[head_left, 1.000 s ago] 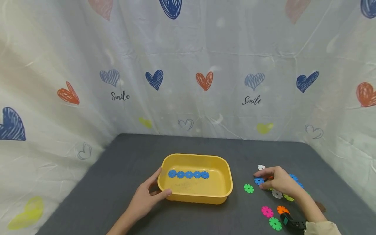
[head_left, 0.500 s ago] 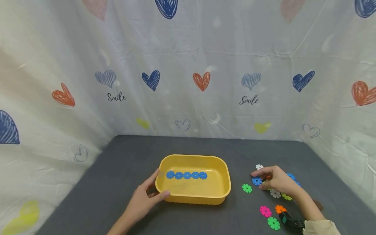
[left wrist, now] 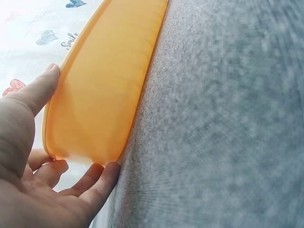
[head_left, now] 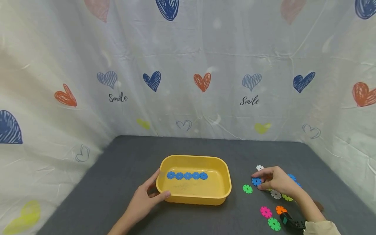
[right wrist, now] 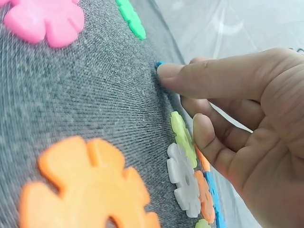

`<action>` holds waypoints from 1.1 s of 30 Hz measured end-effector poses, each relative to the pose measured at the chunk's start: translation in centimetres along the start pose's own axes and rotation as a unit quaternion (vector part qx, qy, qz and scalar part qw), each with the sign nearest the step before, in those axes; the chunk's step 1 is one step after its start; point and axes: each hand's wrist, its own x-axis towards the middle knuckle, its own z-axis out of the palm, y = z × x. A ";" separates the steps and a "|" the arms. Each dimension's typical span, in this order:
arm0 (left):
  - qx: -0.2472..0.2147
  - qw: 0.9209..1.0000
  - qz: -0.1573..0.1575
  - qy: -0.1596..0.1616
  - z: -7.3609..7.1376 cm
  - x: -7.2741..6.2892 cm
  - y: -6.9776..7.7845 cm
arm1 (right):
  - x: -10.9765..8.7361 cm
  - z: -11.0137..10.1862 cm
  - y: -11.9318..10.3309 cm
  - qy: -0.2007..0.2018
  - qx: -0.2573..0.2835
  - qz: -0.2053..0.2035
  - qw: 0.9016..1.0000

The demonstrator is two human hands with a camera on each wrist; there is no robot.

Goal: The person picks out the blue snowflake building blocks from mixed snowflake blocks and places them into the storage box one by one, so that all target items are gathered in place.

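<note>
My left hand (head_left: 144, 199) holds the left end of a yellow plastic basin (head_left: 194, 197), thumb at the near rim and fingers round the far side. In the left wrist view its fingertips (left wrist: 111, 172) press the basin's end wall. Inside the basin lies a row of several blue snowflake discs (head_left: 188, 176), edge to edge. My right hand (head_left: 279, 180) pinches a separate blue snowflake disc (head_left: 256, 181) between thumb and fingers, low over the table. The right wrist view shows only a sliver of that disc behind the thumb (right wrist: 213, 78).
Loose discs lie around the right hand: green (head_left: 247, 189), white (head_left: 259, 167), grey (head_left: 275, 194), yellow-green (head_left: 287, 197) and blue ones (head_left: 291, 177). Nearer me are pink (head_left: 266, 212), orange (head_left: 281, 210) and green (head_left: 274, 224) discs. A heart-printed curtain (head_left: 182, 107) borders the dark table (head_left: 138, 150).
The pinched blue disc has shifted slightly left toward the loose green disc, along with the right hand. The left hand keeps its hold on the basin; the head view has moved a little.
</note>
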 end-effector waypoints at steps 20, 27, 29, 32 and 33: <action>0.010 1.000 -0.002 0.003 0.0 0.0 0.0 | 0.1 0.4 -1.0 0.043 -0.012 0.002 0.999; 0.006 1.000 -0.004 0.001 0.1 0.0 -0.1 | 0.2 0.5 -1.5 0.048 -0.008 0.009 0.999; 0.006 1.000 -0.003 0.002 0.1 0.0 0.0 | 0.2 0.5 -1.6 0.051 -0.012 0.009 0.999; 0.004 1.000 -0.003 0.002 0.1 0.0 0.0 | 0.3 0.5 -1.7 0.057 -0.015 0.007 0.998; 0.004 1.000 -0.002 0.001 0.0 0.1 0.0 | 0.4 0.5 -1.7 0.058 -0.015 0.006 0.998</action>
